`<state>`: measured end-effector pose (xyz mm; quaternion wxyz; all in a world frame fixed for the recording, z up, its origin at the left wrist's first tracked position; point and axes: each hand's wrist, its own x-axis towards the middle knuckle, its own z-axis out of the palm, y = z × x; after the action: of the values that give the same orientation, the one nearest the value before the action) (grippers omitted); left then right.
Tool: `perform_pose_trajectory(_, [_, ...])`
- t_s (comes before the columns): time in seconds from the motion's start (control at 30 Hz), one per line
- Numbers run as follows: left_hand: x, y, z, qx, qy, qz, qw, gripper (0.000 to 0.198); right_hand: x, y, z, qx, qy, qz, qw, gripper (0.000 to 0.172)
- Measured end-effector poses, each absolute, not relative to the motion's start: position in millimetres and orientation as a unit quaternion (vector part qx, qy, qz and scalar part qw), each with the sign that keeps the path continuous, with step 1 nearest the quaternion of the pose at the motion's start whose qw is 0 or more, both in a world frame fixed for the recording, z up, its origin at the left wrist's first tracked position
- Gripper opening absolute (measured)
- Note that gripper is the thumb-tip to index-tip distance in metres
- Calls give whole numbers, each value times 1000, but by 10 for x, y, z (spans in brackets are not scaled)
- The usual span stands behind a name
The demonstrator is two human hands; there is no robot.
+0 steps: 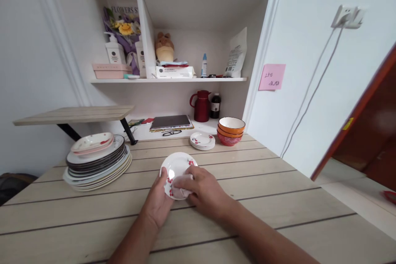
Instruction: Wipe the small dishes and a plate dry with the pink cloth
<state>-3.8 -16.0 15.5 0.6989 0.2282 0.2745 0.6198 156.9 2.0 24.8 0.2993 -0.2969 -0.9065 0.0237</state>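
My left hand (159, 198) grips the left edge of a small white plate (173, 164) with red flowers, thumb over the rim. The plate is tilted up above the table, its face toward me. In my right hand (202, 189) is a bunched pale pink cloth (180, 189), pressed against the lower right part of the plate's face. The fingers hide part of the cloth. Beyond the hands stands a short stack of similar small flowered plates (202, 140). To its right is a stack of bowls (231, 130), orange above and red below.
A tall stack of larger plates (99, 165) with pink-edged dishes on top stands at the left, near a raised wooden shelf (77, 113). Behind the table are a laptop (171, 121), glasses (172, 133), a red jug (201, 106) and a dark bottle (215, 106).
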Motion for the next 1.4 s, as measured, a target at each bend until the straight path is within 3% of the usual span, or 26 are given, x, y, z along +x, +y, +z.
perform_pose_trajectory(0.13, [47, -206, 142, 242, 278, 580, 727, 44, 1525, 56, 293, -372, -868, -5, 327, 50])
perform_pose_trajectory(0.37, [46, -203, 174, 245, 308, 620, 678, 43, 1728, 206, 320, -455, -822, -20, 343, 45])
perform_pose_trajectory(0.67, [-33, -195, 188, 244, 278, 632, 681, 46, 1619, -36, 337, -295, -915, 63, 269, 47])
perform_pose_trajectory(0.83, [32, -219, 137, 256, 265, 564, 739, 46, 1553, -51, 352, -349, -886, 28, 305, 50])
perform_pose_trajectory(1.1, [21, -189, 121, 244, 289, 614, 693, 44, 1777, 197, 331, -450, -820, 13, 354, 43])
perform_pose_trajectory(1.4, [-59, -157, 119, 232, 255, 616, 708, 48, 1585, -38, 302, -311, -904, 63, 288, 49])
